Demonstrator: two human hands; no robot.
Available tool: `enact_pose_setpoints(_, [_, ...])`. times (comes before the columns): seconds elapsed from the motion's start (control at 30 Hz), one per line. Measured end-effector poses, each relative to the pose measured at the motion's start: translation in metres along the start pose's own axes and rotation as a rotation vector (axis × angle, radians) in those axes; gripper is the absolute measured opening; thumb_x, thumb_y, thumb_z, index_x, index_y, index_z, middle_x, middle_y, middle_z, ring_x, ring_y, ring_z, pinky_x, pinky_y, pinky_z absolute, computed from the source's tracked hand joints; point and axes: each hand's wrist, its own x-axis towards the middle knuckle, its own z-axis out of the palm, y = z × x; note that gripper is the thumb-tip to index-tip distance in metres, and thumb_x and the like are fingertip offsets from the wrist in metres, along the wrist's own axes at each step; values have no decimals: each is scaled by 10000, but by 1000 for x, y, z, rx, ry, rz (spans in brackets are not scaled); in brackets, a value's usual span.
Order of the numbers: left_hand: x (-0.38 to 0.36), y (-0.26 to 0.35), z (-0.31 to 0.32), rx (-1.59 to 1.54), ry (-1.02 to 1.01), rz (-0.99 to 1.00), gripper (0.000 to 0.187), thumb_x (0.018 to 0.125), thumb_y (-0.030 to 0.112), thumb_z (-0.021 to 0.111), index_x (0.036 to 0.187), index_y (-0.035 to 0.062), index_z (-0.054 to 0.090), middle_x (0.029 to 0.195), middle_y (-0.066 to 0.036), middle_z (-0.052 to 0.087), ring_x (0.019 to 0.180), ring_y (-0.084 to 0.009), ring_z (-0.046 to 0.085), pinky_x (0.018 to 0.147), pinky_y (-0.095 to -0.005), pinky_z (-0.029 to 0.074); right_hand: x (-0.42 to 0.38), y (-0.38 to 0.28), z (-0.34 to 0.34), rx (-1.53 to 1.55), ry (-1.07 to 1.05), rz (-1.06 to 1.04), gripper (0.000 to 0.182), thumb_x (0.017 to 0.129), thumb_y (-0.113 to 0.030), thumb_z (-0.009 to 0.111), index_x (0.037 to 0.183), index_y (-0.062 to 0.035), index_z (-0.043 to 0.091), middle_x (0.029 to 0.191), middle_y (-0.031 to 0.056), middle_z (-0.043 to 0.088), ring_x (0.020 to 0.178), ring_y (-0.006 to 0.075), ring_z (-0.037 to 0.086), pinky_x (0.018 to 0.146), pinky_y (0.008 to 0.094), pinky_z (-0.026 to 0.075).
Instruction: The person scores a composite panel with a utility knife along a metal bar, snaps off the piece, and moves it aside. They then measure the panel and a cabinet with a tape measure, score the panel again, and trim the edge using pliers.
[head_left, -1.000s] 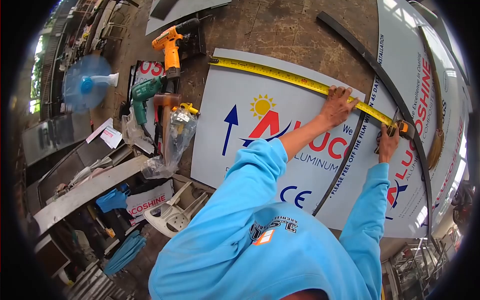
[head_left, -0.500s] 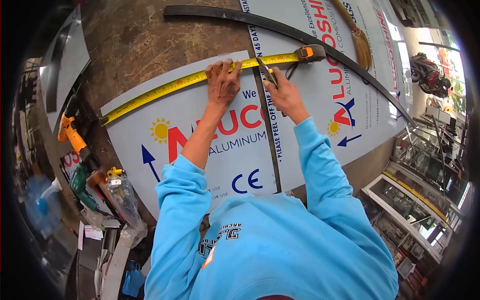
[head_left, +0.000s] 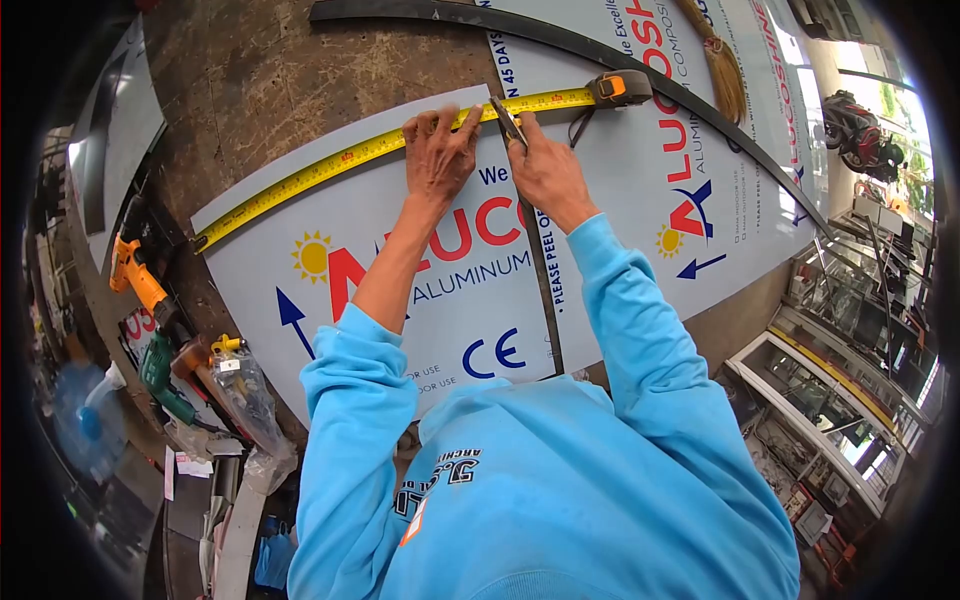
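Note:
My left hand presses down on the yellow blade of a tape measure, fingers apart across it. The tape runs along the far edge of a printed aluminum composite sheet, from its left corner to the orange-and-black case at the right. My right hand is closed around what looks like a utility knife, its tip near the tape by the sheet's far right corner. A dark gap separates this sheet from a second printed sheet on the right.
A long black strip curves across the second sheet, near a straw broom. On the left lie an orange power tool, a green power tool and plastic wrapping. A fan stands far left; framed panels stand at right.
My right hand has moved left and slightly up with the utility knife, closer to my left hand and the sheet's corner. My left hand stays on the tape. The view has shifted slightly.

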Motion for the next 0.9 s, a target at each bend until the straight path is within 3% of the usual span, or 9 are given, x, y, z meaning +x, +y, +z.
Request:
enact_pose_setpoints(0.2, [-1, 0, 0, 28, -20, 2, 338, 815, 284, 606, 1152, 284, 577, 1013, 8, 468, 924, -178, 402, 812, -343, 300, 2, 4, 8, -74, 5, -21, 410, 855, -187, 456, 1226, -24, 392, 690, 248, 585, 674, 425, 567, 632, 512, 425])
enact_pose_setpoints(0.27, [-1, 0, 1, 11, 10, 15, 348, 797, 264, 610, 1140, 247, 559, 963, 3, 462, 913, -171, 427, 825, -354, 293, 2, 2, 7, -91, -14, -11, 419, 854, -182, 458, 1240, -35, 387, 681, 242, 586, 668, 422, 569, 631, 509, 428])
enact_pose_setpoints(0.8, [-2, -1, 4, 27, 17, 32, 372, 812, 267, 599, 1178, 273, 529, 968, 3, 454, 916, -177, 419, 827, -358, 285, 3, 2, 11, -81, -8, 9, 410, 855, -181, 460, 1236, -46, 392, 680, 245, 586, 657, 420, 572, 632, 505, 433])
enact_pose_setpoints(0.9, [-1, -1, 4, 41, 4, 26, 365, 820, 259, 587, 1180, 281, 533, 976, 0, 452, 913, -184, 410, 823, -357, 284, 3, 2, 9, -69, -59, 37, 390, 870, -195, 434, 1233, -59, 388, 752, 267, 600, 730, 449, 581, 683, 523, 451])
